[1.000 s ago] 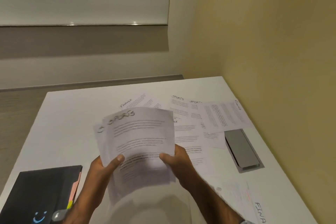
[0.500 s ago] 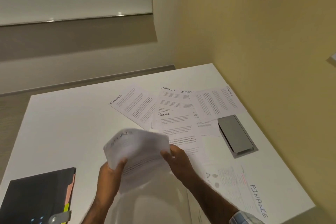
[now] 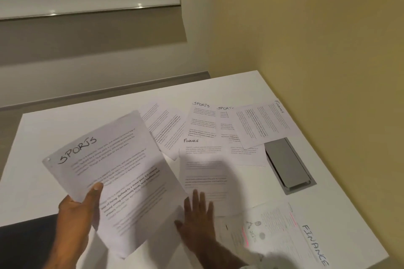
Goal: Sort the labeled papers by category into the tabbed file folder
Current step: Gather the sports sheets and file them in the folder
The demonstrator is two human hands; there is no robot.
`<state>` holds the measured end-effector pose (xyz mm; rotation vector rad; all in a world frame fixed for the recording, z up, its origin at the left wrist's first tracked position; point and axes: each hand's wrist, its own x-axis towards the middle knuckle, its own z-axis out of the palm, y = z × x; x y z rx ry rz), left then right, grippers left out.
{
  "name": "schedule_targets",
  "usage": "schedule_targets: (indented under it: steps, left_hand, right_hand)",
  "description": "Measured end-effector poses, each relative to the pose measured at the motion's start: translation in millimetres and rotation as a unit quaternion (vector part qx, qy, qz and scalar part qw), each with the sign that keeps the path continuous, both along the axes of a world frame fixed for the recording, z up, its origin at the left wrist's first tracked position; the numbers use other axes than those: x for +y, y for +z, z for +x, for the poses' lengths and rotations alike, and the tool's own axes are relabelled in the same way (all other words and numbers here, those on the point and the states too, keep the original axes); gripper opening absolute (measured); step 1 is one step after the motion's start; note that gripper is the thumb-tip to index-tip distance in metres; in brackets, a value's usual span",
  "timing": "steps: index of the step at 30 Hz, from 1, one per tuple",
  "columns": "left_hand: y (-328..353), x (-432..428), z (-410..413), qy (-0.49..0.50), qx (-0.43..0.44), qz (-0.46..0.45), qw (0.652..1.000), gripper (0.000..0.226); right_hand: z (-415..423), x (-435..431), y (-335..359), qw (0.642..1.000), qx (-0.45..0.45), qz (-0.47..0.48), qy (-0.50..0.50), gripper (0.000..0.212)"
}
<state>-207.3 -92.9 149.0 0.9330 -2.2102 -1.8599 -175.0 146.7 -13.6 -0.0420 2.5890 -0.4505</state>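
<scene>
While left hand [image 3: 76,214] grips sheet [image 3: 113,170], right hand [image 3: 196,220] withdrew.

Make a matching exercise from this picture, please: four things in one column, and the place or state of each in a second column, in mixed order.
Column A
1. SPORTS sheet
2. right hand
3. grey panel
4. FINANCE sheet with pink marks

Column B
a. open, fingers spread
b. set flush in the table, near the wall
c. held up by the left hand
d. lying flat near the table's right edge

Pairs: 1-c, 2-a, 3-b, 4-d
</scene>
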Motion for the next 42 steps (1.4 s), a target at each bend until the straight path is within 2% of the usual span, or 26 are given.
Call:
schedule_targets:
  steps: [5,8,9,11,13,14,18,21,24,26,27,29,31,34,36,42]
  left_hand:
    - [-7.1,-3.1,2.3,-0.001,-0.002,0.019,1.000,0.027]
    - [-11.4,-5.2,3.4,0.002,-0.002,0.027,1.000,0.030]
    - [-12.8,-6.4,3.6,0.003,-0.003,0.029,1.000,0.029]
    - [-14.3,-8.6,3.7,0.002,-0.006,0.034,0.999,0.028]
    - [-14.9,-10.4,3.7,0.001,-0.007,0.035,0.999,0.029]
    - [-15.0,-11.6,4.1,0.001,-0.008,0.034,0.999,0.030]
    - [-11.3,-11.7,2.0,-0.001,-0.003,0.034,0.999,0.029]
    - [-10.0,-9.7,-0.8,-0.005,-0.004,0.036,0.999,0.029]
    - [-9.8,-6.9,-4.8,-0.006,-0.004,0.044,0.999,0.034]
    - [-8.5,-4.5,-7.5,-0.010,-0.003,0.042,0.999,0.033]
    - [-7.8,-3.1,-8.5,-0.013,-0.002,0.041,0.999,0.032]
    - [-7.6,-3.0,-10.1,-0.018,-0.002,0.037,0.999,0.031]
    - [-7.8,-3.0,-11.8,-0.023,-0.002,0.031,0.999,0.032]
    - [-10.1,-1.7,-13.7,-0.031,-0.003,0.025,0.999,0.033]
    - [-12.2,-0.2,-14.2,-0.034,-0.005,0.025,0.999,0.033]
    - [-12.8,5.9,-15.7,-0.047,-0.018,0.032,0.998,0.021]
  right_hand:
    - [18.1,-34.1,-4.4,0.996,0.011,-0.048,0.078,0.089]
    - [12.8,-40.4,1.9,0.985,0.039,-0.094,0.139,0.074]
    - [6.3,-39.5,-0.6,0.985,0.066,-0.090,0.132,0.068]
    - [-12.5,-30.0,0.6,0.994,0.101,-0.035,0.039,0.066]
    - [-29.8,-13.7,-9.0,0.995,0.085,0.030,-0.052,0.079]
    - [-33.9,-6.9,-17.1,0.994,0.070,0.049,-0.062,0.085]
    - [-16.1,-9.8,-27.3,0.998,0.047,0.042,0.006,0.090]
    - [9.5,-29.5,-16.9,0.998,0.027,-0.008,0.053,0.094]
    - [7.4,-29.1,-10.7,0.995,0.062,-0.047,0.054,0.082]
    - [-16.3,-13.3,-15.6,0.992,0.122,-0.017,0.027,0.069]
    - [-35.8,0.6,-17.3,0.991,0.135,0.002,-0.024,0.068]
    - [-78.5,36.4,-10.7,0.980,0.140,0.033,-0.140,0.074]
    - [-110.1,74.7,-1.3,0.970,0.125,0.068,-0.198,0.082]
    - [-135.6,119.4,7.5,0.972,0.054,0.087,-0.212,0.095]
    - [-139.3,133.2,5.4,0.974,0.033,0.083,-0.209,0.094]
    - [-137.5,138.1,-9.0,0.965,0.110,0.182,-0.154,0.063]
